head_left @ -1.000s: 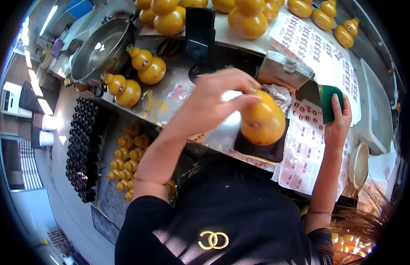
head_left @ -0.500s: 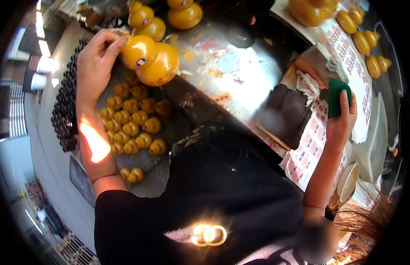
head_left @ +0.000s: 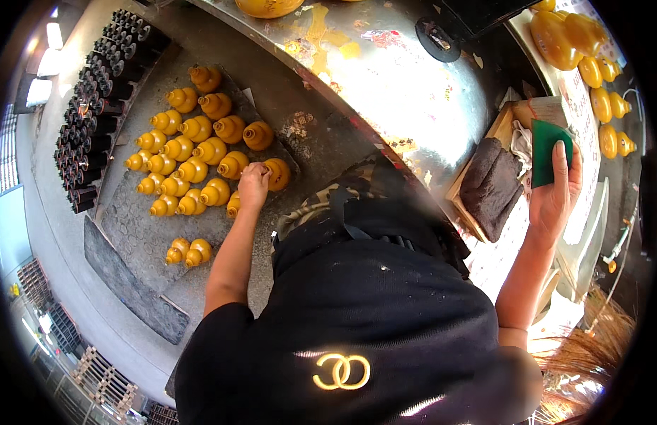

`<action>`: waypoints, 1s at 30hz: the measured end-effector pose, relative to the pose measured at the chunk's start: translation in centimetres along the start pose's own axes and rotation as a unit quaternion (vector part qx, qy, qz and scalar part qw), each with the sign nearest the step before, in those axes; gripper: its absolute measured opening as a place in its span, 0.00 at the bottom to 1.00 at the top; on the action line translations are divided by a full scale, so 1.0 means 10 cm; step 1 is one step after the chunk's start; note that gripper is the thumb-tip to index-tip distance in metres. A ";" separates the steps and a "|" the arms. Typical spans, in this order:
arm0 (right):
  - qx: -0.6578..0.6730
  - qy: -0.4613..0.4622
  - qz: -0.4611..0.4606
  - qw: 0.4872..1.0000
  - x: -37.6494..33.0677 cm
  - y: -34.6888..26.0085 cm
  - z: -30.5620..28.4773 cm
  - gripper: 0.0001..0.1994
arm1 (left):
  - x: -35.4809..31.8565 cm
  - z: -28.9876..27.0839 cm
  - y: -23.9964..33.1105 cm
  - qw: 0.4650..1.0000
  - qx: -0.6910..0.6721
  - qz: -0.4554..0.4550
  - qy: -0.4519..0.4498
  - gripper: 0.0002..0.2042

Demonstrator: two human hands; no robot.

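Left hand [head_left: 254, 183] lowered yellow gourd-shaped bottle [head_left: 277, 174] beside bottle cluster [head_left: 178, 148], left-centre | fingers seemingly closed on neck | right hand [head_left: 557, 185] pinches green scraper card [head_left: 546, 152], right | cluster gains one

Shirt [head_left: 392, 304]: I see black cloth, lower than the left hand [head_left: 254, 185] and the right hand [head_left: 557, 190].
Gold loops [head_left: 342, 371]: two, linked, shiny.
Left sleeve [head_left: 215, 347]: black, short, ending well before the left hand.
Patchy cloth [head_left: 303, 215]: tan and dark blotches, right of the left hand.
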State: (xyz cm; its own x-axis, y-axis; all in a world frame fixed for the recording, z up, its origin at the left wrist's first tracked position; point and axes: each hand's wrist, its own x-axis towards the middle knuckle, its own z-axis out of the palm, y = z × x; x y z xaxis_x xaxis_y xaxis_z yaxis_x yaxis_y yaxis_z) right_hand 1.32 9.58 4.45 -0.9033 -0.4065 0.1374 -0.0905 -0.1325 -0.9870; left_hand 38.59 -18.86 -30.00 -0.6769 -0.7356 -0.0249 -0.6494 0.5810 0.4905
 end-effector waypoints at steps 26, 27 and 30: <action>-0.069 0.077 0.073 0.992 -0.20 0.13 0.08 0.11 | 0.62 0.68 0.32 0.991 -0.100 0.055 -0.066 0.07; -0.071 0.084 0.072 0.991 -0.23 0.10 0.10 0.11 | 0.72 0.86 0.32 0.989 -0.102 0.074 -0.075 0.06; -0.069 0.096 0.071 0.990 -0.32 0.05 -0.05 0.13 | 0.91 1.37 0.29 0.989 -0.056 0.067 -0.120 0.08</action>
State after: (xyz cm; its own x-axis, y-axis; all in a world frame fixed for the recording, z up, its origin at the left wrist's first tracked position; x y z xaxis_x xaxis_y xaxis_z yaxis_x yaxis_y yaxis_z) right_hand 3.95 11.24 3.47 -0.9729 -0.2311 -0.0085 -0.0017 0.0438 -0.9990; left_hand 25.77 -19.08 -40.73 -0.8253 -0.5436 -0.1528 -0.5157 0.6153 0.5962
